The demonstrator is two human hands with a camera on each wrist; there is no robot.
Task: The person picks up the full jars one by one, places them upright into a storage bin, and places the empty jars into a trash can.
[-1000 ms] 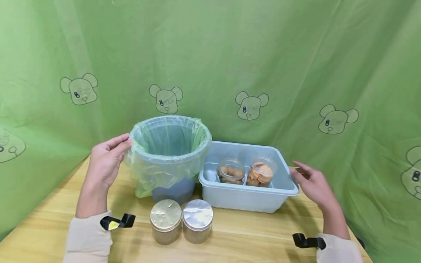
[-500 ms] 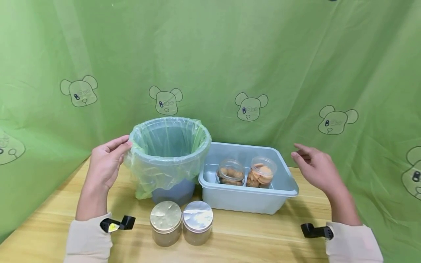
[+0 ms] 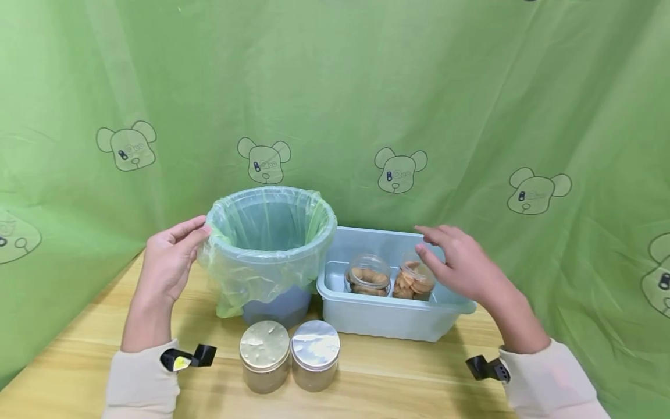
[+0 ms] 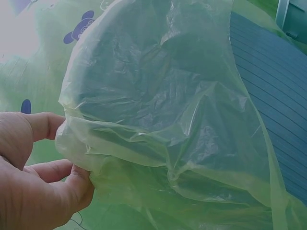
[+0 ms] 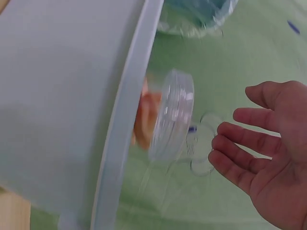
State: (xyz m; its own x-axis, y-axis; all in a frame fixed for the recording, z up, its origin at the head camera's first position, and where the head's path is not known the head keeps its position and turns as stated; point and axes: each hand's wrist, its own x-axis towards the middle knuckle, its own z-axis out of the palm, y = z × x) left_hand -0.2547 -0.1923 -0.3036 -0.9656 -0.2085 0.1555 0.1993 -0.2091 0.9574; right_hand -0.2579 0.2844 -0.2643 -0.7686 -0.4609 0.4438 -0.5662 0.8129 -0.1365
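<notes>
The right hand has swung in from beside the tub and now hovers, fingers spread and empty, over the right jar standing inside it. The left hand keeps straight fingers against the bin rim, so a grasp of that jar looks near.

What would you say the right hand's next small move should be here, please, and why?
Probably lower the right hand onto the clear lid of the right-hand biscuit jar in the pale blue tub and close the fingers round it. The hand hovers open just above that jar without touching it, while the left hand rests against the bag-lined bin.
</notes>
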